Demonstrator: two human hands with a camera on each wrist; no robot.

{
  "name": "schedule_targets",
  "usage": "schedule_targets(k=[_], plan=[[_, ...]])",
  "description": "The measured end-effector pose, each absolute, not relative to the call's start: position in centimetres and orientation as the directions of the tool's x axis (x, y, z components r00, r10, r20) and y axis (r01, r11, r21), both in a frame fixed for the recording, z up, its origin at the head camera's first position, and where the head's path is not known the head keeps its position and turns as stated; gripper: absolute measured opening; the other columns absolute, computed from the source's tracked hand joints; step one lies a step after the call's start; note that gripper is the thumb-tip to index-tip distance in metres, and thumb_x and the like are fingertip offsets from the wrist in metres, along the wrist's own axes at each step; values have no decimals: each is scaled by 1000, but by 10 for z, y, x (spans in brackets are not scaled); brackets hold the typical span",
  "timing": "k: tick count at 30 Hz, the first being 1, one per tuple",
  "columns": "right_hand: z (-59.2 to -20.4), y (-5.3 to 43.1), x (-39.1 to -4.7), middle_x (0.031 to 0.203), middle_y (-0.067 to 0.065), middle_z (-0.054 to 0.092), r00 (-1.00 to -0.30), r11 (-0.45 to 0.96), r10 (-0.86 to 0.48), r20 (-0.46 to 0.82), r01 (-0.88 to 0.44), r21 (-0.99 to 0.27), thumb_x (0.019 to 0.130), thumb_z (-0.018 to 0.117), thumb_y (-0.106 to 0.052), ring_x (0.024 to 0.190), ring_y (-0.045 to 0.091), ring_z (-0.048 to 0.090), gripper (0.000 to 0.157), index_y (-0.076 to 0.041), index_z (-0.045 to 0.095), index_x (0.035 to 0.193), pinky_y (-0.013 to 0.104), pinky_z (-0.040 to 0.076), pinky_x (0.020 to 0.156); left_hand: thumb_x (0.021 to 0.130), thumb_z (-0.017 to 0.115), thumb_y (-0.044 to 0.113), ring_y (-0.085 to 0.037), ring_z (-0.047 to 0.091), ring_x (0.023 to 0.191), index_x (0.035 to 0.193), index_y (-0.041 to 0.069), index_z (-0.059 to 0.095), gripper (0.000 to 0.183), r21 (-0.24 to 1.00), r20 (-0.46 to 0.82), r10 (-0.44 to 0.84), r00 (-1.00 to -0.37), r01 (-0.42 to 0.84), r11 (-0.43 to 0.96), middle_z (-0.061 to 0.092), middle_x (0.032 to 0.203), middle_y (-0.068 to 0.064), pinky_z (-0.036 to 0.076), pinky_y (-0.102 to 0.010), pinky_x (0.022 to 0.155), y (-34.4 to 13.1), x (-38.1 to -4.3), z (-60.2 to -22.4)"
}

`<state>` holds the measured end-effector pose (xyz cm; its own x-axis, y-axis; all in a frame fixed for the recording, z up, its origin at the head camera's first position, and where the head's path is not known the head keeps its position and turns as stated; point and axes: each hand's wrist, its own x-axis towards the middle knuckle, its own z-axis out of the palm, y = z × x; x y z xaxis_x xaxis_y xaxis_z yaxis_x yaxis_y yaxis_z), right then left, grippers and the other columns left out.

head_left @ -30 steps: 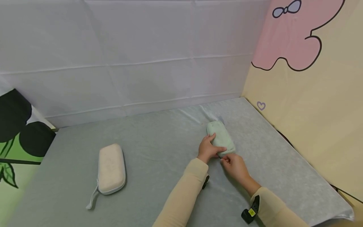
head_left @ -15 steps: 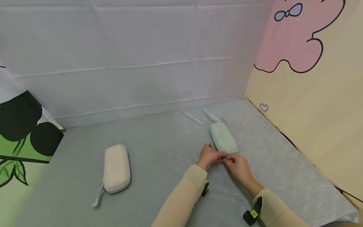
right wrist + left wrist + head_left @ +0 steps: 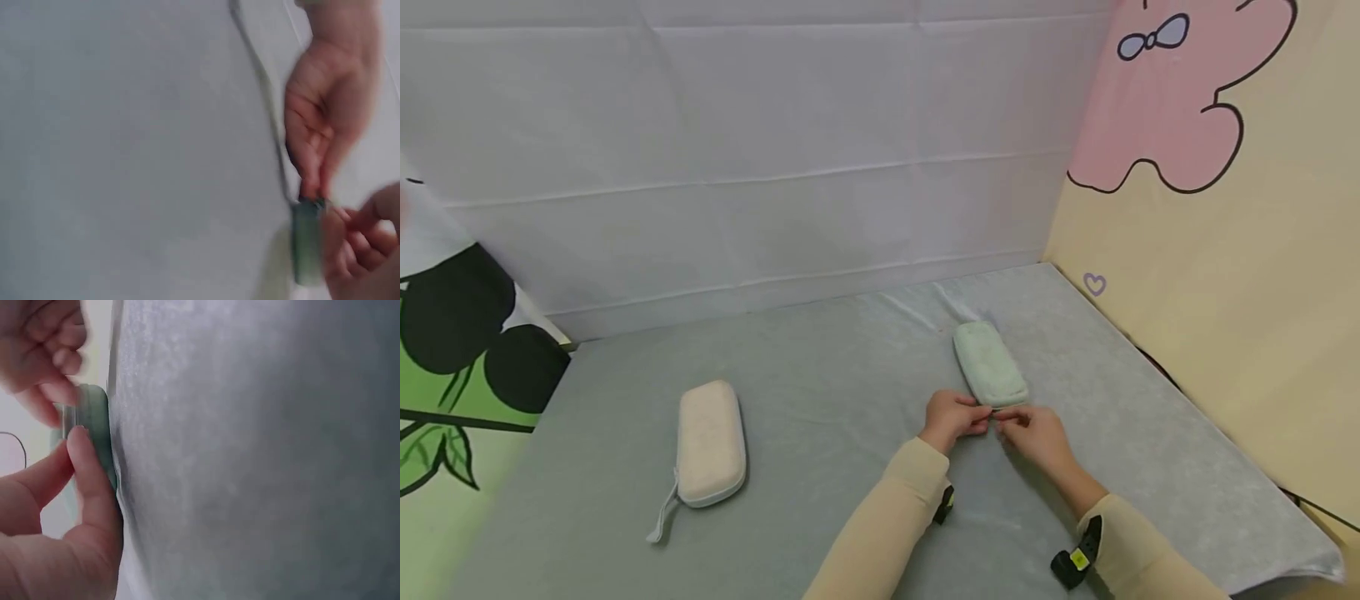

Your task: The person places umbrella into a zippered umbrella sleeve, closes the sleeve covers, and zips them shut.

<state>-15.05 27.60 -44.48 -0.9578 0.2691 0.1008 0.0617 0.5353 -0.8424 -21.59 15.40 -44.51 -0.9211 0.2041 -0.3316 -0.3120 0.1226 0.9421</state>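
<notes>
A pale green rounded case [image 3: 991,363] lies on the grey cloth, its near end towards me. At that near end, my left hand [image 3: 953,419] pinches the edge between thumb and forefinger. My right hand [image 3: 1037,437] meets it from the other side, its thumb and fingertips also pinching at the same end. In the left wrist view, the fingertips of the left hand [image 3: 75,487] close on a thin seam at the end of the green case [image 3: 97,419]. What exactly the right fingertips hold is hidden and blurred.
A cream case [image 3: 711,442] with a grey edge and a wrist strap [image 3: 662,515] lies on the left of the grey cloth-covered table [image 3: 820,392]. A white curtain [image 3: 775,167] stands behind, and a yellow printed panel [image 3: 1240,292] borders the right side.
My left hand has slid from the side and top of the green case to its near end, its fingers drawing together. The right hand stays at that end, and the case lies nearly in place.
</notes>
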Motion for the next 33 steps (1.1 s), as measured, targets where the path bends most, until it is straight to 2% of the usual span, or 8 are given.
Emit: schedule_targets(k=[3,5,10,14,17,20,25,33], plan=[[-434,287,-162,78,9,65,-897,548,414,153,111,-829,84,55,-3,65,17,57,21,3,69,99,25,44,54,77,76,7,-11,63,54,74,-1,71,10,929,-298,213,-930,-232,289,64,58,-6,51,-21,54,153,-216,-445],[-428,294,-172,93,16,62,-877,528,453,157,122,-841,88,56,-9,77,25,58,28,3,62,113,31,47,63,80,75,13,-8,59,49,66,3,72,17,900,-259,238,-936,-144,413,62,53,-2,47,-18,52,152,-214,-445],[-429,306,-195,126,34,42,-950,566,312,14,174,-806,96,53,-26,112,45,45,57,9,35,137,52,40,88,88,64,11,-6,43,41,54,4,66,35,788,-64,377,-924,184,587,50,44,4,34,-18,43,153,-207,-444],[-440,309,-203,120,35,48,-978,585,208,-16,138,-799,99,48,-22,107,44,48,49,16,41,128,52,40,88,88,56,6,-9,28,37,41,12,40,50,685,61,451,-891,366,630,28,39,7,25,-20,38,159,-202,-446],[-446,309,-204,113,33,53,-982,573,183,43,71,-817,99,47,-16,99,41,52,40,18,48,120,49,42,84,85,61,8,-9,26,36,42,17,30,54,675,87,426,-901,367,640,22,38,8,23,-20,37,162,-200,-446],[-449,308,-205,118,33,52,-980,553,194,45,71,-830,99,47,-16,104,41,51,41,17,47,123,49,41,87,82,70,13,-7,31,37,41,15,40,50,684,92,384,-919,338,647,28,39,9,25,-19,38,163,-201,-445],[-445,315,-209,130,30,45,-961,468,247,-122,229,-853,95,55,-26,117,41,43,52,11,46,130,49,36,96,83,72,20,-8,42,44,54,10,66,32,674,50,355,-933,294,678,49,47,6,34,-20,41,161,-202,-442],[-439,326,-215,136,28,41,-931,418,274,-242,342,-842,91,62,-27,123,40,38,56,8,47,131,48,34,100,84,71,19,-7,45,47,67,10,74,19,667,45,360,-932,297,684,58,55,6,37,-18,44,160,-203,-441]])
